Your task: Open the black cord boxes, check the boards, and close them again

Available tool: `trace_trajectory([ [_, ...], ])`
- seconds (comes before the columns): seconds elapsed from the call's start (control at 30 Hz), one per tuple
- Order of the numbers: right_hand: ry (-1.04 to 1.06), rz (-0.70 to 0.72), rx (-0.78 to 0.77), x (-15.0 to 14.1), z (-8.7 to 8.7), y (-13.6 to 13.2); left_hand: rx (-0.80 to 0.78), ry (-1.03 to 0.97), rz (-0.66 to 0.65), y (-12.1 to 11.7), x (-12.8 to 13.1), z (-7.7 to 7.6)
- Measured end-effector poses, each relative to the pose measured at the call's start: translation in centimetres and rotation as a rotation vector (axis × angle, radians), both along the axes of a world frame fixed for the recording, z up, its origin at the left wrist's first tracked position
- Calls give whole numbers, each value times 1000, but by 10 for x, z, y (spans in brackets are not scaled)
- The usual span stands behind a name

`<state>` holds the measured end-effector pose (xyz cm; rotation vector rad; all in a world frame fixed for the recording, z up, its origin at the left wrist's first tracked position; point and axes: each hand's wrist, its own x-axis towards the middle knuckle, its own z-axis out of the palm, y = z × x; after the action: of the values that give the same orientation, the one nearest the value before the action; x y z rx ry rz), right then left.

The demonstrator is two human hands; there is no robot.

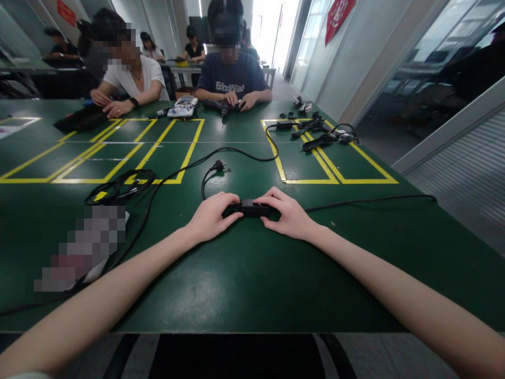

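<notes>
A black power adapter [254, 208] lies across the green table in front of me, gripped at both ends. My left hand [213, 215] is closed on its left end, thumb on the near side and fingers on the far side. On the right end, my right hand [287, 213] pinches it the same way. From behind my left hand a short black cord runs up to a power plug [219, 166] with its prongs pointing right. Another black cable [371, 201] leaves the right end and stretches toward the table's right edge.
To the left lie a coiled black cable [122, 187] and a blurred-out flat object [84, 245]. Yellow tape [232, 120] is absent between two taped areas, where a drill [223, 107] lies. Black parts [315, 139] sit at the right. Two people [232, 73] work opposite.
</notes>
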<state>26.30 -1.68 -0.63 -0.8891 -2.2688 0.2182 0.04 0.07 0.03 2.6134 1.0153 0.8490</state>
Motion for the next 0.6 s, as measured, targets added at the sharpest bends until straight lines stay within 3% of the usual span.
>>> trace_trajectory([
  [0.2, -154, 7, 174, 4, 1, 2, 54, 12, -57, -1, 0, -1],
  [0.6, -263, 18, 218, 0, 4, -1, 158, 125, -58, -2, 2, -1],
])
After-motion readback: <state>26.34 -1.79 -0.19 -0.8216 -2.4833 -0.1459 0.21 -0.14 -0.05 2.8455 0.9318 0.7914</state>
